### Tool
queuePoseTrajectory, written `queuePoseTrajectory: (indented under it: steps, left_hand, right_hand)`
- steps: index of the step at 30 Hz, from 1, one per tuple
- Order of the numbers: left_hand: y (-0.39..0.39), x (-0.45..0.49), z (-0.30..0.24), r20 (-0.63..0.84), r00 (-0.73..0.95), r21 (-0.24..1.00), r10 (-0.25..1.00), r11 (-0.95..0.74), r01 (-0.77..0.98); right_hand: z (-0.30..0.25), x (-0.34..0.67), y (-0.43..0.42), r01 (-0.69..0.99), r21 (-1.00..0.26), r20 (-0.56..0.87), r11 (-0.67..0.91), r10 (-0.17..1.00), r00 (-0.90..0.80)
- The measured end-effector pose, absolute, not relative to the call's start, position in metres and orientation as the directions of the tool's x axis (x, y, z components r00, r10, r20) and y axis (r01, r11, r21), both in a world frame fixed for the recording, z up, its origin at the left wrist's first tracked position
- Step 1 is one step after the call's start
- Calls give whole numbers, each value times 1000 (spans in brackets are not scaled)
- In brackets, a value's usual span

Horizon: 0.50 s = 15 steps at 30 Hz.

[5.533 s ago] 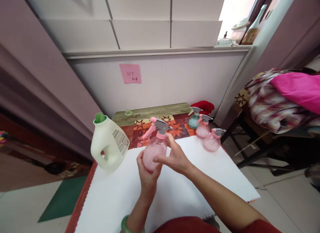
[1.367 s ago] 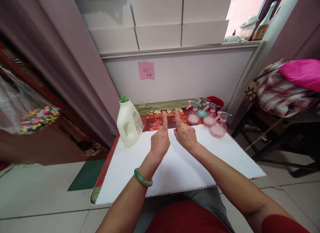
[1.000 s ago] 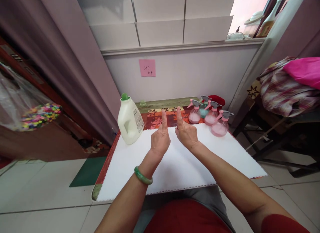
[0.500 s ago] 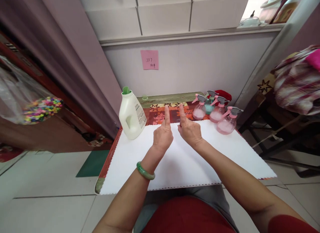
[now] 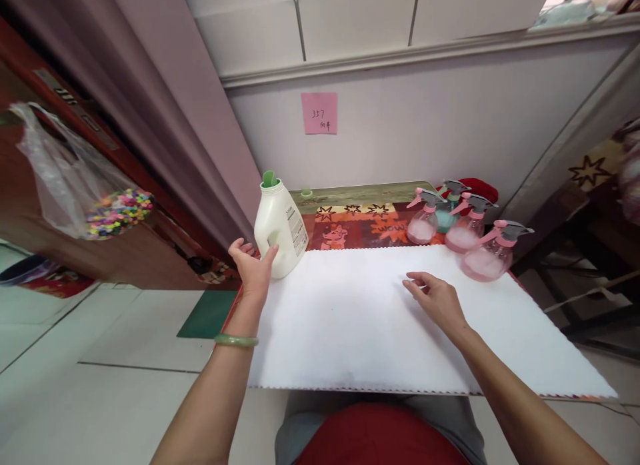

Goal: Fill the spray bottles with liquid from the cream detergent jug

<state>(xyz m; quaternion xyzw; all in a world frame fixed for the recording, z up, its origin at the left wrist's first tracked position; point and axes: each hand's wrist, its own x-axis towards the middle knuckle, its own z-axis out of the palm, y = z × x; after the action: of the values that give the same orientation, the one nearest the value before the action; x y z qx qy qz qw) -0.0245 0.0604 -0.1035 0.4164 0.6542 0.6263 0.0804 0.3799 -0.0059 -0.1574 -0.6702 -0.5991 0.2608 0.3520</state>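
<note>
My left hand (image 5: 253, 268), with a green bangle (image 5: 236, 340) on its wrist, is beside a cream detergent jug (image 5: 281, 228) with a green spout. Its thumb is in front of the jug's handle and its fingers are spread to the left; I cannot tell whether they touch. Over the white mat (image 5: 350, 325), my right hand (image 5: 435, 302) hovers with fingers loosely curled and a gap between thumb and forefinger, holding nothing. To its upper right stand several spray bottles (image 5: 485, 257), with pink liquid and one with teal liquid.
A small green cap (image 5: 307, 193) lies at the table's back edge. Behind the bottles is a red item (image 5: 477, 187). A plastic bag of colourful pieces (image 5: 120, 212) hangs at left, and a pink note (image 5: 320, 113) is on the wall.
Both hands had index fingers pointing up near the middle. My left hand has moved left to the jug and spread; my right has moved right and lower. The view has shifted left.
</note>
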Motion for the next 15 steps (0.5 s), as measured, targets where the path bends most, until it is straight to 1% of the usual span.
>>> queuePoseTrajectory:
  steps: [3,8,15]
  left_hand:
    - [76,-31,-110,323,-595,931,736,-132,341]
    - [90,-25,-103,231,-525,962,819,-111,250]
    - [67,22,-78,249,-324,965,913,-208,156]
  right_hand:
    - [-155,385,-12,594,-802,51,-63,983,174]
    - [-149,386,-16,566,-822,59,-57,981,184]
    - [-147,380,-20,553,-833,69,-27,986,152]
